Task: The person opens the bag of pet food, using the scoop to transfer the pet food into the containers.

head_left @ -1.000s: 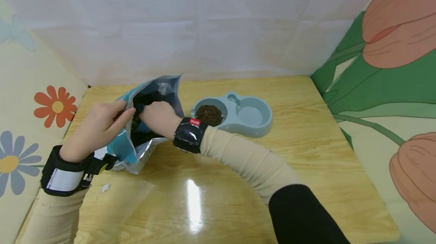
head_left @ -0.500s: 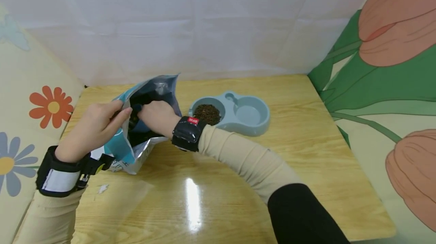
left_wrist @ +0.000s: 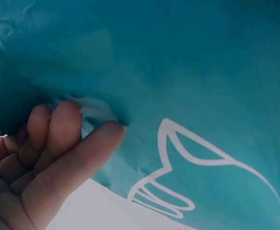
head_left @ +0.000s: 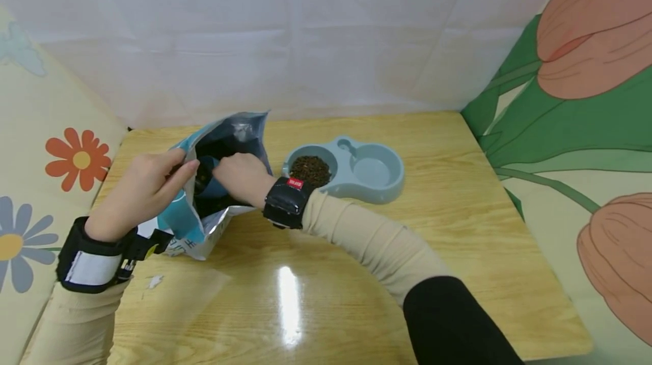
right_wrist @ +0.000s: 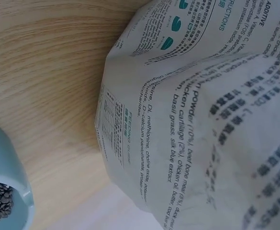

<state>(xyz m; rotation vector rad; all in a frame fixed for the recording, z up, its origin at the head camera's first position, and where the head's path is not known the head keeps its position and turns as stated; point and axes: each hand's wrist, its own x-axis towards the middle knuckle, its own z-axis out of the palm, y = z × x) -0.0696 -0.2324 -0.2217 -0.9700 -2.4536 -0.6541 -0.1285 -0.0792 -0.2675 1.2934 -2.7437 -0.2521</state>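
A teal and silver pet food bag stands at the table's left with its mouth spread wide. My left hand pinches the bag's near-left rim; the left wrist view shows the thumb and fingers closed on the teal film. Inside the mouth, my right hand grips a blue scoop, whose lower part is hidden in the dark interior. Printed text covers the bag's side in the right wrist view, where the right hand itself is out of sight.
Right of the bag sits a light blue double pet bowl. Brown kibble lies in its left hollow. All stand on a wooden table with a white sheet behind and flower-patterned panels at both sides.
The right hand has shifted slightly rightward within the bag's mouth, and more of the blue scoop shows. The left hand keeps its hold on the rim.
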